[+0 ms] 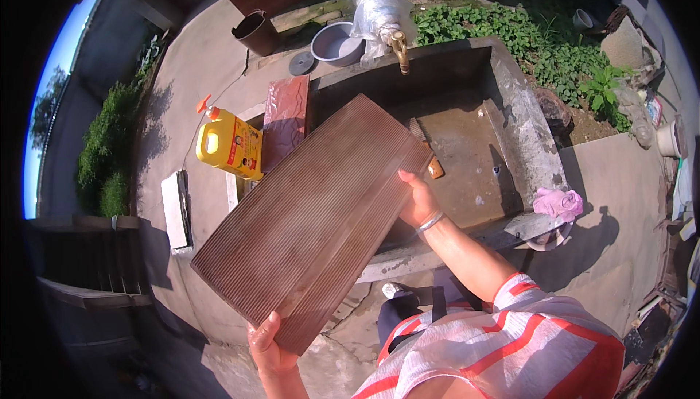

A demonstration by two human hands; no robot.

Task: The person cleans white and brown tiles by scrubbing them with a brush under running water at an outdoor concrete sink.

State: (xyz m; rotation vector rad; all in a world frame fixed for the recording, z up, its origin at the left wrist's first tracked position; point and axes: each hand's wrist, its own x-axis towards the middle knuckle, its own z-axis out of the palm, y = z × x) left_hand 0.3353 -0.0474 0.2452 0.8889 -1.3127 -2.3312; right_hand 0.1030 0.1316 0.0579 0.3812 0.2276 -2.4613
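Observation:
A ribbed reddish-brown rectangular panel (317, 207) is held at a slant over the near left part of a concrete sink (538, 125). My left hand (270, 341) grips its lower end, thumb on the ribbed face. My right hand (420, 199), with a silver bracelet at the wrist, holds its right long edge near the upper end. The fingers behind the panel are hidden. Partly behind it, a brush with an orange end (436, 168) lies in the sink. Left of the sink stand a yellow pump jug (232, 144) and a shiny red-brown slab (285, 112).
A brass tap (400, 51) wrapped in plastic overhangs the sink's far wall. Beyond are a grey basin (338, 43) and a dark bucket (256, 32). A pink cloth (558, 203) lies on the right near corner. A white block (175, 210) rests on the ground at left.

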